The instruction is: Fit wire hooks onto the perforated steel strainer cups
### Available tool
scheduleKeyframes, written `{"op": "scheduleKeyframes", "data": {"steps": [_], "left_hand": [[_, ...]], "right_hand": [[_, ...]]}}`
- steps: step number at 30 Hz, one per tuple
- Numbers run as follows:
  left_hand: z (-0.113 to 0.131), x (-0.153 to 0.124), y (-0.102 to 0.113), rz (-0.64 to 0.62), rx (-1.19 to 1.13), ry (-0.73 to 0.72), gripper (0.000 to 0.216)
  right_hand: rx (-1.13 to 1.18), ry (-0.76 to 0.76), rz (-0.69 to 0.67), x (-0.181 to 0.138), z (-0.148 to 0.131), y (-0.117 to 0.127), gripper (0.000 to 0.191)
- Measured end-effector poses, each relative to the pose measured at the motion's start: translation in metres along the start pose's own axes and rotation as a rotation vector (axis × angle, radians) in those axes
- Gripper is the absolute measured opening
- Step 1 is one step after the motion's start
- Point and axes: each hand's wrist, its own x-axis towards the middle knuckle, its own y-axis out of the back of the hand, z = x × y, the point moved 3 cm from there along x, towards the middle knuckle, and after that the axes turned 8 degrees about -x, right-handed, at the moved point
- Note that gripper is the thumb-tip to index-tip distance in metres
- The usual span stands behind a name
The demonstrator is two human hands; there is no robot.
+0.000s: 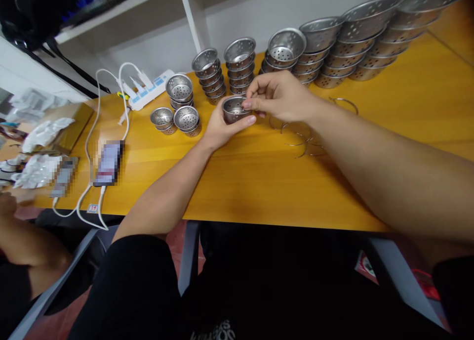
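Observation:
My left hand (219,127) is wrapped round a small perforated metal cup (235,110), its open top facing up. My right hand (276,99) is pinched closed at the right side of the cup's rim; whatever lies between its fingertips is too small to make out. Several thin wire rings (304,141) lie on the table below the right wrist, and another wire ring (351,103) shows beyond the forearm. Left of my left hand stand small stacked cups (186,118) of the same kind.
Taller stacks of perforated cups (240,65) line the back of the wooden table (237,191), growing larger toward the right stack (392,43). A power strip (151,90) with white cables and a phone (108,163) are at left. Another person's arm (33,236) is at far left.

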Motion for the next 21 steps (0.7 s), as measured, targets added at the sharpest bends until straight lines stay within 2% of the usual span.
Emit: {"op": "scheduleKeyframes", "data": {"steps": [5,11,16,21], "left_hand": [[-0.010,0.003,0.002,0.004,0.133,-0.086,0.100],[0.010,-0.002,-0.002,-0.012,0.242,-0.085,0.093],[0.023,-0.004,-0.004,0.008,0.260,-0.091,0.090],[0.019,-0.002,-0.004,0.019,0.281,-0.095,0.091]], "right_hand": [[-0.095,-0.021,0.046,0.000,0.002,-0.003,0.074],[-0.197,-0.161,0.042,-0.004,-0.008,-0.007,0.075],[-0.178,-0.160,0.058,-0.004,-0.010,-0.009,0.068],[-0.175,-0.151,0.065,-0.003,-0.007,-0.010,0.064]]}}
